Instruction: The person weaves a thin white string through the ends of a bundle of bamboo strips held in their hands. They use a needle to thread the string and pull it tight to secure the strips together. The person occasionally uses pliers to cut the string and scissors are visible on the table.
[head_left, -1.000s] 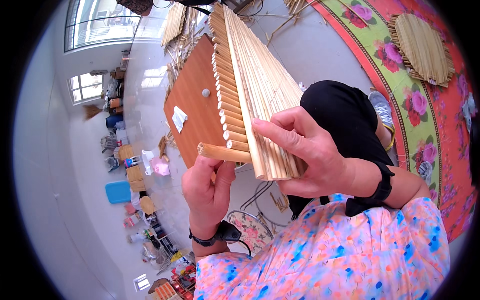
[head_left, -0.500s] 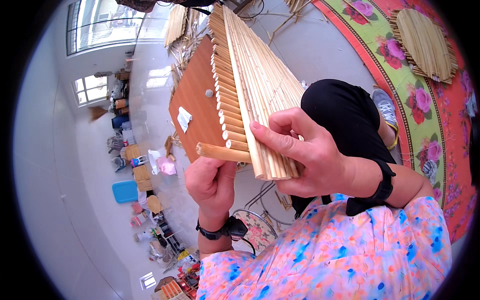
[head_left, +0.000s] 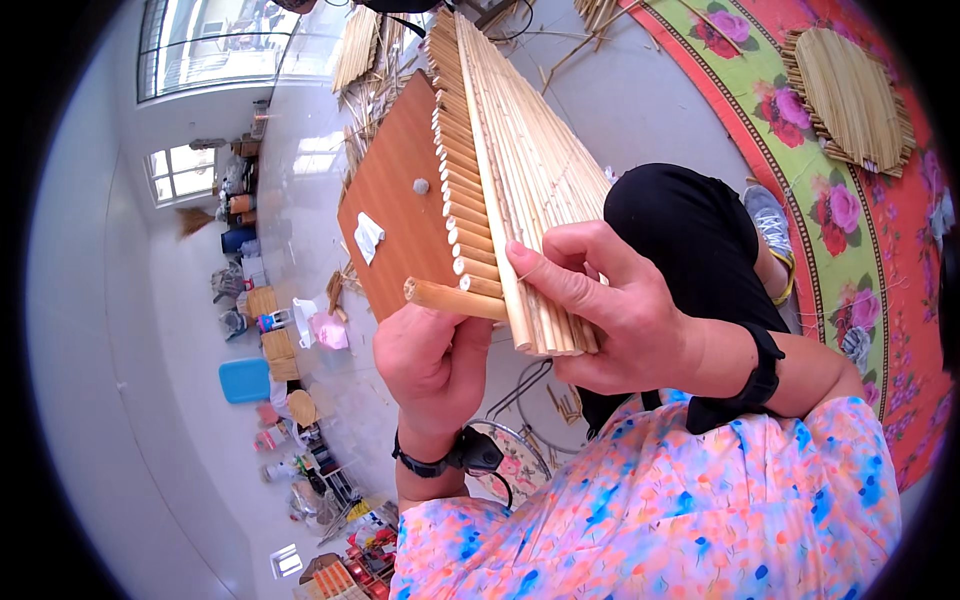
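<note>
A panel of pale reed sticks point(head_left: 530, 160) lies side by side in front of me, stretching away from my body. My right hand point(head_left: 625, 305) grips its near end, thumb on top and fingers folded round the edge. Along the panel's left side a row of darker crosswise reed sticks point(head_left: 470, 210) pokes out with cut ends showing. The nearest, a longer reed stick point(head_left: 450, 298), sticks out further left than the others. Just under it is my closed left hand point(head_left: 430, 360), its curled fingers against the stick; the fingertips are partly hidden.
A brown board point(head_left: 390, 200) carries a white tissue point(head_left: 368, 237) and a small grey lump point(head_left: 421, 186). To the right, a round-ended reed panel point(head_left: 850, 100) lies on a flowered cloth point(head_left: 840, 230). A round flowered stool point(head_left: 515, 462) stands below my hands. Household goods line the left wall.
The panel and the protruding reed stick have shifted slightly right. My left hand has moved a little right and turned at the wrist; my right hand keeps its grip.
</note>
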